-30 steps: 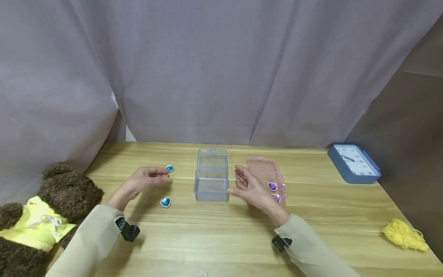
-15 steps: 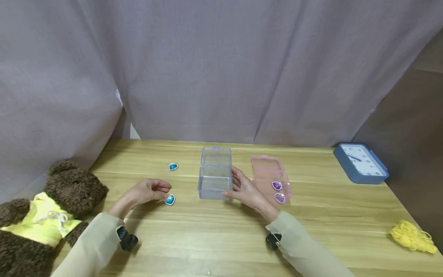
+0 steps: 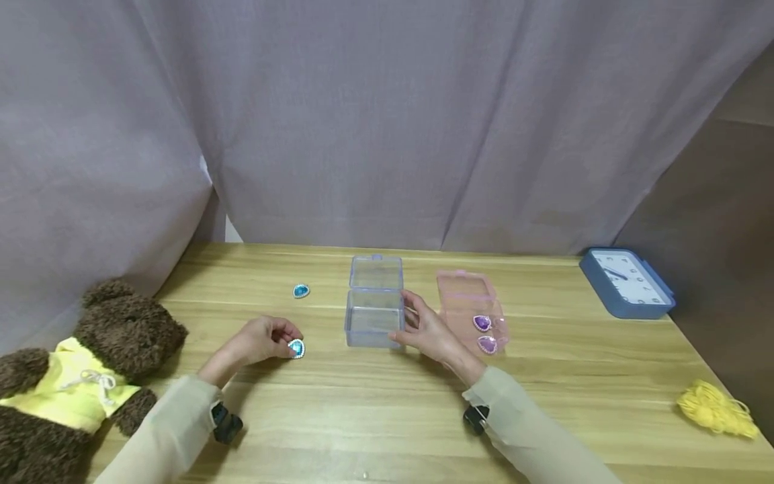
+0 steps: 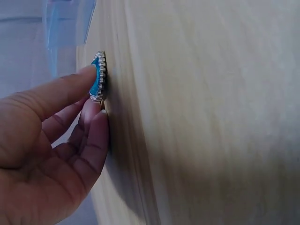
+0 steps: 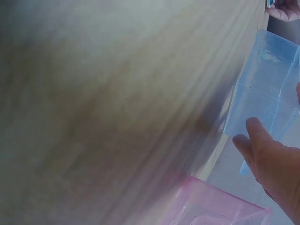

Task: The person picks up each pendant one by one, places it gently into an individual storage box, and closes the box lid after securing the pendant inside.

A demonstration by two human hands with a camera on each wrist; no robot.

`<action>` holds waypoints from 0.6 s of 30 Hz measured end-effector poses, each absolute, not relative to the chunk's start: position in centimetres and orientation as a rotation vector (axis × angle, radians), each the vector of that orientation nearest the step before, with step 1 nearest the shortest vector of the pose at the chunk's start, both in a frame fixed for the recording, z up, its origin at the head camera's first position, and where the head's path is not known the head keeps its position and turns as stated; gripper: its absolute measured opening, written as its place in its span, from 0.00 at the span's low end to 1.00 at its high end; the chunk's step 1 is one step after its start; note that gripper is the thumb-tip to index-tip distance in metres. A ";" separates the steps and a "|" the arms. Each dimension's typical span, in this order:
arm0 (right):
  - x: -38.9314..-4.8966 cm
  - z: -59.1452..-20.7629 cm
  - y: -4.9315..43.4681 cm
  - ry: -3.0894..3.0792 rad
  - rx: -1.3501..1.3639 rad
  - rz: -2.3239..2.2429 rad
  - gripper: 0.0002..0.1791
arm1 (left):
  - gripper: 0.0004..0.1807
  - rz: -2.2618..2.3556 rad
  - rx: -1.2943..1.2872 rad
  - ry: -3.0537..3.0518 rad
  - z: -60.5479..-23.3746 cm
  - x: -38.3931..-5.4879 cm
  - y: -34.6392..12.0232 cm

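Observation:
My left hand [image 3: 262, 339] pinches a blue heart-shaped gem [image 3: 297, 348] with a beaded silver rim, low over the table. In the left wrist view, the thumb presses the blue face of the gem [image 4: 99, 77] while the fingertips meet its lower edge. A second blue heart gem [image 3: 301, 290] lies farther back. My right hand [image 3: 426, 331] holds the right side of a clear bluish plastic box [image 3: 371, 339], thumb at its front corner and fingers along the side wall. The box's lid [image 3: 376, 273] is laid back; no gem shows inside.
Right of the hand is an open pink plastic box [image 3: 462, 285] with two purple heart gems [image 3: 482, 323]. A brown teddy bear [image 3: 123, 336] lies at left, a blue clock [image 3: 629, 282] at back right, yellow yarn [image 3: 716, 409] at right. A grey curtain [image 3: 363, 121] hangs behind the table.
My left hand has come from the far blue gem, which stays on the table, to the nearer one and now pinches it. My right hand has moved left onto the clear box.

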State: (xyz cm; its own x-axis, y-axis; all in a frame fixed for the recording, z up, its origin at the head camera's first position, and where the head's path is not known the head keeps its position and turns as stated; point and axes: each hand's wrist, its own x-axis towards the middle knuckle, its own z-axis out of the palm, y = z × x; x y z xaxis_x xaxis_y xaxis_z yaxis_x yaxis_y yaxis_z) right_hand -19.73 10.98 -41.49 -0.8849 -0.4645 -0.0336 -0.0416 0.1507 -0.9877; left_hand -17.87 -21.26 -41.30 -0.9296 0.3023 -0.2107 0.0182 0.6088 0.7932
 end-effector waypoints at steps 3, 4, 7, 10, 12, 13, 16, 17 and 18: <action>-19.7 -41.6 11.0 2.104 -0.496 -1.794 0.48 | 0.12 1.206 0.294 2.562 -41.4 -17.8 -21.1; -19.7 -41.6 11.0 2.103 -0.496 -1.796 0.48 | 0.12 1.207 0.314 2.571 -41.3 -17.7 -21.0; -19.7 -41.6 10.9 2.095 -0.497 -1.805 0.47 | 0.11 1.228 0.346 2.576 -41.2 -17.7 -20.9; -19.7 -41.6 11.0 2.094 -0.492 -1.809 0.47 | 0.10 1.247 0.344 2.561 -41.0 -17.8 -20.8; -19.7 -41.7 11.0 2.093 -0.487 -1.809 0.47 | 0.10 1.259 0.321 2.551 -40.9 -17.9 -20.9; -19.7 -41.7 11.0 2.094 -0.484 -1.806 0.47 | 0.11 1.285 0.309 2.536 -40.8 -18.0 -21.0; -19.8 -41.7 11.0 2.104 -0.469 -1.796 0.48 | 0.13 1.447 0.272 2.446 -40.2 -18.6 -21.2; -19.8 -41.6 11.0 2.110 -0.464 -1.793 0.48 | 0.14 1.508 0.259 2.417 -39.9 -18.8 -21.2; -19.8 -41.6 11.0 2.117 -0.460 -1.789 0.48 | 0.15 1.570 0.249 2.383 -39.6 -19.1 -21.0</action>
State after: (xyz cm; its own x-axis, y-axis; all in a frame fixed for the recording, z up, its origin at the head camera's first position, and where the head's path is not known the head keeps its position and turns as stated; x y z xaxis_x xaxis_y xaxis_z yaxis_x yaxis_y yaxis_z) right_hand -19.78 10.97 -41.62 -0.8932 -0.4476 -0.0425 -0.0327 0.1588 -0.9868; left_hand -19.11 -21.04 -39.56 -0.9471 0.2916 -0.1341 -0.0082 0.3957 0.9184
